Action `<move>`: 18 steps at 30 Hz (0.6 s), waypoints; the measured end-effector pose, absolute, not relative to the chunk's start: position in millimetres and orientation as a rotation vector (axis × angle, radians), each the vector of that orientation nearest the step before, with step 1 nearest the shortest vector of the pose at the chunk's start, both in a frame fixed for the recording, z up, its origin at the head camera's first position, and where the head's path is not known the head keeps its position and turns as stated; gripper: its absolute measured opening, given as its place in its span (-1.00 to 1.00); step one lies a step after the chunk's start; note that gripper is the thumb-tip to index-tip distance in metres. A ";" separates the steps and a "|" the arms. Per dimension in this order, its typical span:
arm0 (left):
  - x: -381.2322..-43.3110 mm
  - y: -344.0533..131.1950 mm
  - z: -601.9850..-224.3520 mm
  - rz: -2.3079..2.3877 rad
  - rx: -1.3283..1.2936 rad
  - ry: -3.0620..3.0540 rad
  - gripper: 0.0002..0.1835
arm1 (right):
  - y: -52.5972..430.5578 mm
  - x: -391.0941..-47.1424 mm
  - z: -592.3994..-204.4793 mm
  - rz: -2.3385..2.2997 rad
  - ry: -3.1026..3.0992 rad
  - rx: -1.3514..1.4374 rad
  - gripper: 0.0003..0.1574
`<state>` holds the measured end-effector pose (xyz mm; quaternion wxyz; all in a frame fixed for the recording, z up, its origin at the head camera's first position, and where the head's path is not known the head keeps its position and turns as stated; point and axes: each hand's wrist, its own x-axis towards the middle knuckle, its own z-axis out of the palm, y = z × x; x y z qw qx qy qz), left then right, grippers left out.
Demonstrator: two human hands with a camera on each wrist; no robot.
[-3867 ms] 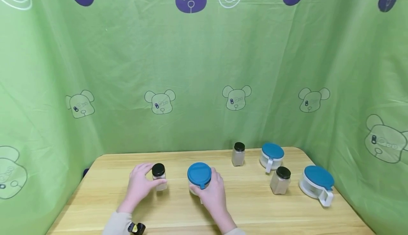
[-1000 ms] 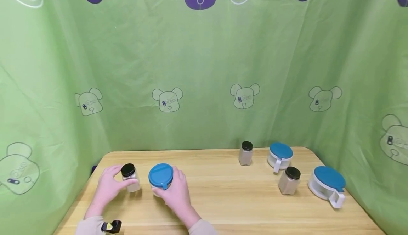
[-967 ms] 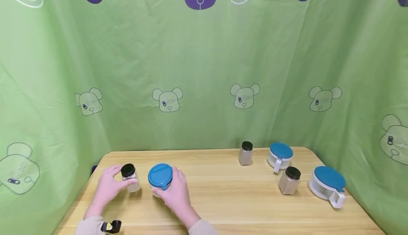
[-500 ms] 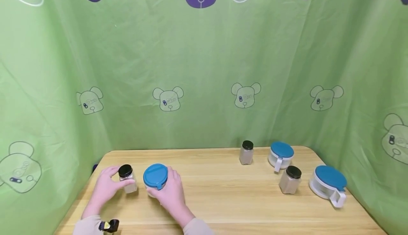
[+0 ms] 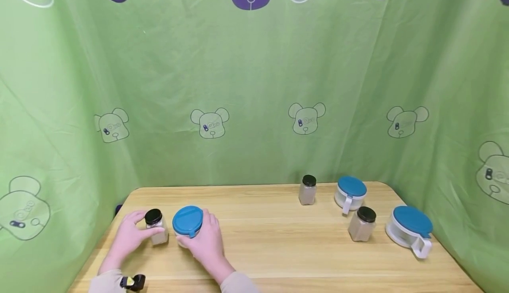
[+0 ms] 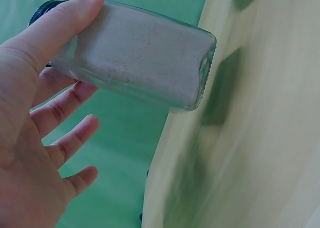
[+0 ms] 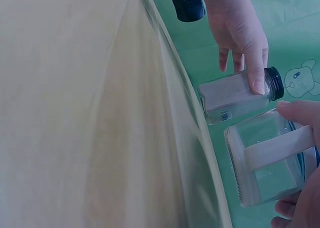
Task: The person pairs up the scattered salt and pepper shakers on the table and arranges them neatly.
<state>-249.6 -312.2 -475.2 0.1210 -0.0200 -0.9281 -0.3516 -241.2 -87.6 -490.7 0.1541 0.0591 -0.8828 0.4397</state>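
Note:
In the head view my left hand (image 5: 128,236) grips a black-lidded glass jar (image 5: 160,235) between thumb and fingers. Pale greyish powder fills much of that jar in the left wrist view, where its base appears just above the table, over its shadow. Close to its right, my right hand (image 5: 207,242) holds a seasoning jar with a blue lid (image 5: 188,220), thumb on the near side and fingers behind. The right wrist view shows its clear body and white handle (image 7: 280,148), with a white layer near the base. Both jars stand roughly upright, side by side and apart.
Toward the right of the wooden table (image 5: 270,257) stand two more black-lidded jars, a rear one (image 5: 307,191) and a nearer one (image 5: 361,226). Beside them are two blue-lidded jars with white handles, one behind (image 5: 351,193) and one nearer (image 5: 408,226). A green patterned curtain (image 5: 254,72) surrounds the table.
Both hands have carried their jars leftward across the table from near its middle. Over the last half second they shift slightly further left and toward the near edge. The other jars stay put.

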 end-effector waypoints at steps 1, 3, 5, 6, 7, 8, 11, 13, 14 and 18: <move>-249.2 -312.9 -475.5 -1.028 -0.057 -2.716 -0.07 | -88.8 -241.6 -491.1 1.262 -2.539 0.160 0.24; -248.5 -314.2 -476.2 -1.027 -0.060 -2.721 -0.08 | -91.3 -242.0 -491.7 1.268 -2.550 0.140 0.25; -248.1 -315.4 -477.0 -1.018 -0.062 -2.732 -0.09 | -93.7 -242.1 -492.6 1.274 -2.553 0.121 0.26; -248.0 -316.1 -477.6 -1.013 -0.064 -2.737 -0.09 | -94.8 -241.9 -493.1 1.276 -2.555 0.108 0.26; -248.2 -316.9 -478.3 -1.011 -0.069 -2.737 -0.11 | -96.1 -241.7 -493.7 1.274 -2.557 0.094 0.26; -248.3 -317.5 -478.9 -1.009 -0.072 -2.739 -0.11 | -97.4 -241.2 -494.2 1.271 -2.554 0.081 0.26; -249.1 -319.2 -481.0 -1.005 -0.083 -2.743 -0.13 | -101.4 -240.4 -497.4 1.265 -2.540 0.039 0.25; -249.6 -319.9 -482.1 -1.006 -0.091 -2.739 -0.14 | -104.1 -240.1 -500.1 1.264 -2.525 0.019 0.24; -249.7 -320.2 -482.6 -1.008 -0.092 -2.738 -0.14 | -105.4 -240.0 -501.6 1.271 -2.516 0.013 0.24; -250.2 -321.2 -484.8 -1.025 -0.093 -2.733 -0.15 | -110.1 -239.5 -507.0 1.297 -2.491 0.000 0.20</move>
